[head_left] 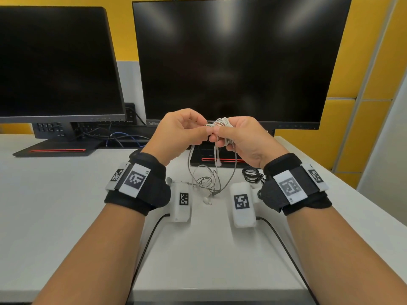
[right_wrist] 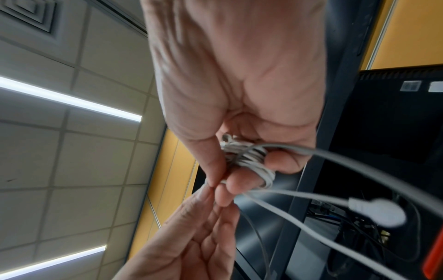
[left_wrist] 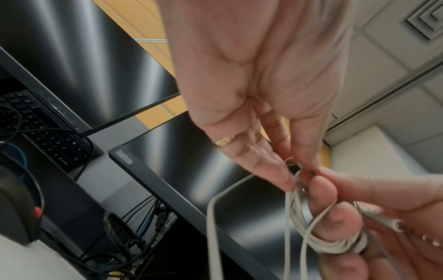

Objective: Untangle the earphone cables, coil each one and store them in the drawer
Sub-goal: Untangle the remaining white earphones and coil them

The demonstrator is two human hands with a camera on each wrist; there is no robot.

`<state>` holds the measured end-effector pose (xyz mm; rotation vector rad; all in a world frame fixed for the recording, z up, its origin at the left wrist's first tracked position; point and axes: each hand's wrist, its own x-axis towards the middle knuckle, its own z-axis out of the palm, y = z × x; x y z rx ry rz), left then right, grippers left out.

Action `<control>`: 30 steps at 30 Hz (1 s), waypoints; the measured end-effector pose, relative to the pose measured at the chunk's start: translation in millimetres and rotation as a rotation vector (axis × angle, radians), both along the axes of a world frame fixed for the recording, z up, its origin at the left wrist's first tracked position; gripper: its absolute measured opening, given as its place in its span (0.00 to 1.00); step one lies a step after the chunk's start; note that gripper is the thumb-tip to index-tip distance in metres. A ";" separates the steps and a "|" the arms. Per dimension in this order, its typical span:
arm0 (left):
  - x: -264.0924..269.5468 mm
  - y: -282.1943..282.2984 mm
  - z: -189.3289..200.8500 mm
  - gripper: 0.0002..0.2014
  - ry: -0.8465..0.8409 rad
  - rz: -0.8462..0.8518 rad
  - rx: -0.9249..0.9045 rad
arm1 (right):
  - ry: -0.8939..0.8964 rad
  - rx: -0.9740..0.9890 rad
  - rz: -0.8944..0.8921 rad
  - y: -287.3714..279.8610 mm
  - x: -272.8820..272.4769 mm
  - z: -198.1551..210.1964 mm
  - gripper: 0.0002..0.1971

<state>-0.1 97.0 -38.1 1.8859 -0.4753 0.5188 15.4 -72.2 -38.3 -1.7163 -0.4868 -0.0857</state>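
Keep right hand [head_left: 244,137] fingers clamped through the white coil [head_left: 222,124], left hand [head_left: 180,130] pinching the cable taut, winding clear of the grey tangle [head_left: 207,181] near.

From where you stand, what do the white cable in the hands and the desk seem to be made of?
The white cable looks like matte rubbery plastic: it bends into tight loops around the right hand's fingers. The desk seems a smooth pale laminate with a dull sheen, though its core is hidden.
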 end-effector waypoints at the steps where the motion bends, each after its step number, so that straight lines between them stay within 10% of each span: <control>1: 0.0 -0.7 -0.2 0.04 0.002 0.004 0.005 | -0.006 -0.013 0.000 0.0 -0.7 0.0 0.07; 30: 5.1 -3.7 -2.4 0.05 0.087 0.161 0.115 | -0.181 -0.178 -0.085 10.7 -3.6 -3.6 0.05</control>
